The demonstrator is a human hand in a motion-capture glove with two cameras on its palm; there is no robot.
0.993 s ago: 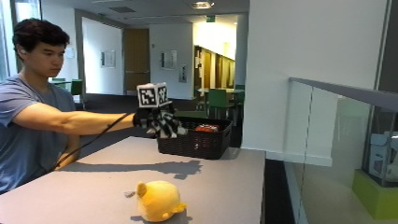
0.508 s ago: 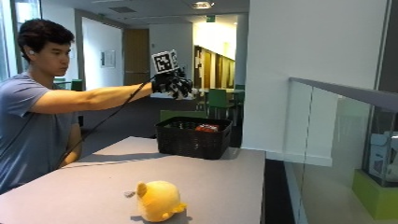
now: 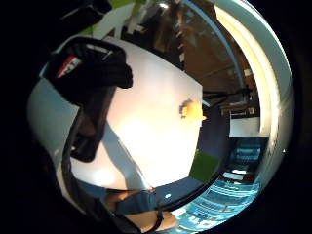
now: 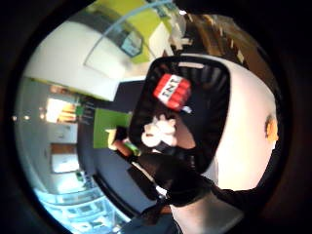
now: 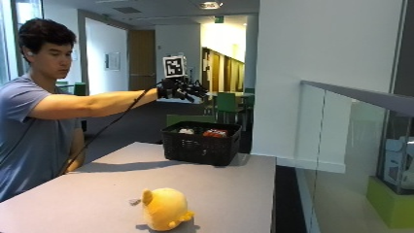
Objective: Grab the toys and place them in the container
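The gloved right hand [image 5: 183, 90] is held high above the black container [image 5: 200, 143], fingers apparently spread and holding nothing. A TNT block [image 4: 171, 89] and white toy [image 4: 159, 132] are seen inside. A yellow plush toy [image 5: 165, 208] is left on the near surface [image 5: 246, 184].

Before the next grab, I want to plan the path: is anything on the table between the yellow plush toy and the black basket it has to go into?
Nothing visible. The yellow plush toy lies alone on bare table, the black basket stands at the far end, and the gloved right hand hovers above it.
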